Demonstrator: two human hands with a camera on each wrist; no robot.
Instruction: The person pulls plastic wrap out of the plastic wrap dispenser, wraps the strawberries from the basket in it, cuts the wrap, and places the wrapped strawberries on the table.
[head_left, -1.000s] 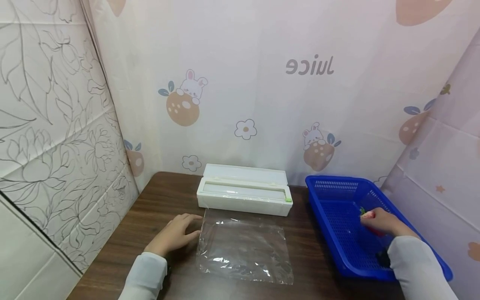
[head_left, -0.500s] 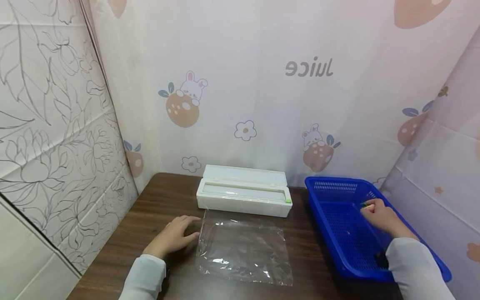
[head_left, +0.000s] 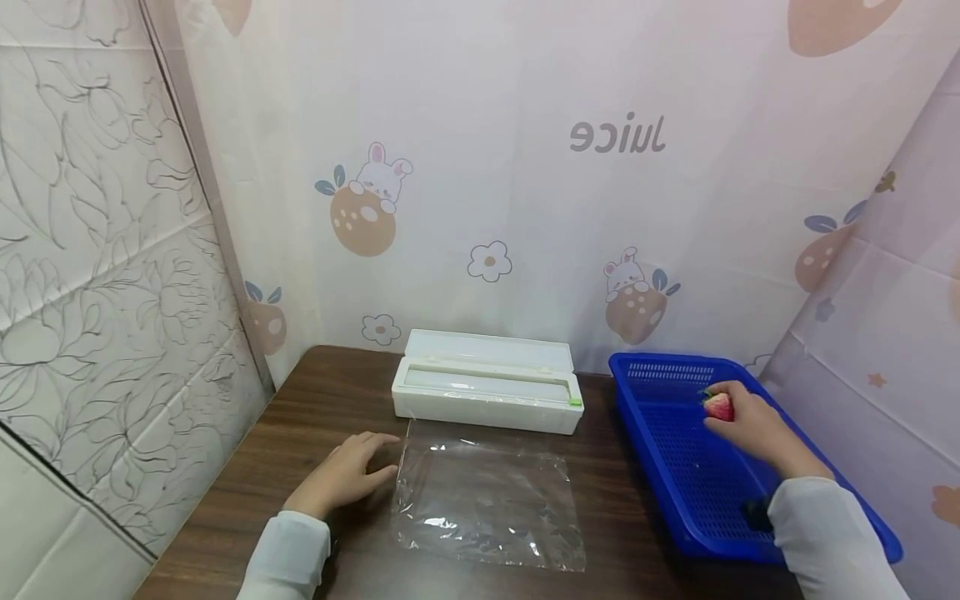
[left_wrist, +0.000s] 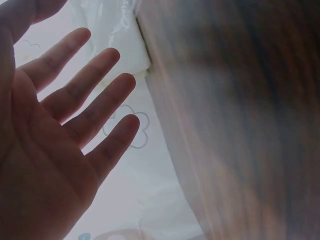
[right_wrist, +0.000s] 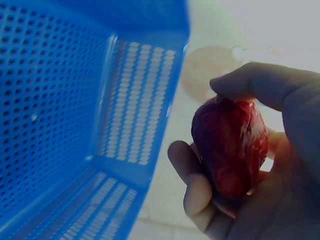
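A red strawberry (head_left: 719,407) with green leaves at its top is held in my right hand (head_left: 757,425), over the blue basket (head_left: 678,525). The right wrist view shows the thumb on one side of the strawberry (right_wrist: 230,145) and bent fingers round the other. My left hand (head_left: 341,475) lies at the left edge of a clear plastic film sheet (head_left: 487,500), fingertips right at its border. In the left wrist view the left hand (left_wrist: 55,140) has its fingers spread, with nothing in the palm.
A white film dispenser box (head_left: 487,408), lid raised and a green slider at its right end, stands behind the film. The dark wooden table (head_left: 300,408) meets a printed curtain (head_left: 487,183) at the back.
My right hand has lifted the strawberry from low in the basket, moving up and slightly left. The left hand and the film have stayed in place.
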